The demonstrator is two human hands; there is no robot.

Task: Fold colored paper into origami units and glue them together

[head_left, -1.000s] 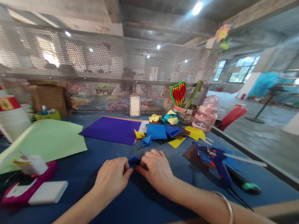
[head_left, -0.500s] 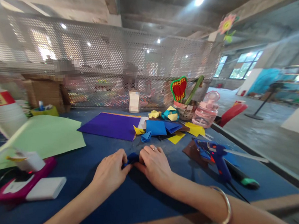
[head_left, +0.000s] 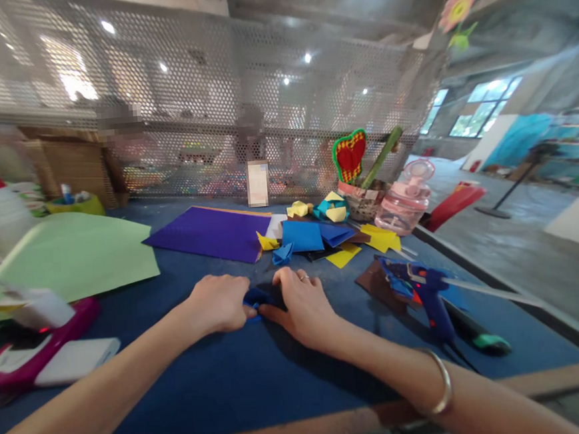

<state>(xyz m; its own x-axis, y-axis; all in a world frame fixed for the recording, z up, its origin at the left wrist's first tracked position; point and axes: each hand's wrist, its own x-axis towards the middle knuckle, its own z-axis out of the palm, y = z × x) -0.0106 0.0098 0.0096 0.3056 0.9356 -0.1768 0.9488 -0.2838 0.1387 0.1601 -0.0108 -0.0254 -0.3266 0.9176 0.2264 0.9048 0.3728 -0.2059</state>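
Both of my hands meet at the middle of a blue table top (head_left: 222, 383). My left hand (head_left: 219, 304) and my right hand (head_left: 300, 304) pinch a small piece of dark blue folded paper (head_left: 256, 298) between them, low on the table. Most of the paper is hidden by my fingers. A ring shows on my right hand and a metal bangle (head_left: 438, 386) on that wrist.
Behind my hands lie a purple sheet (head_left: 210, 233), blue and yellow folded papers (head_left: 321, 238) and a light green sheet (head_left: 72, 254). A blue glue gun (head_left: 426, 293) lies to the right, a pink bottle (head_left: 403, 208) behind it. A pink device (head_left: 33, 337) is left. A perforated metal screen (head_left: 211, 116) backs the table.
My hands have shifted slightly away from me and pressed lower onto the table with the blue paper. The view tilted down and drifted a little.
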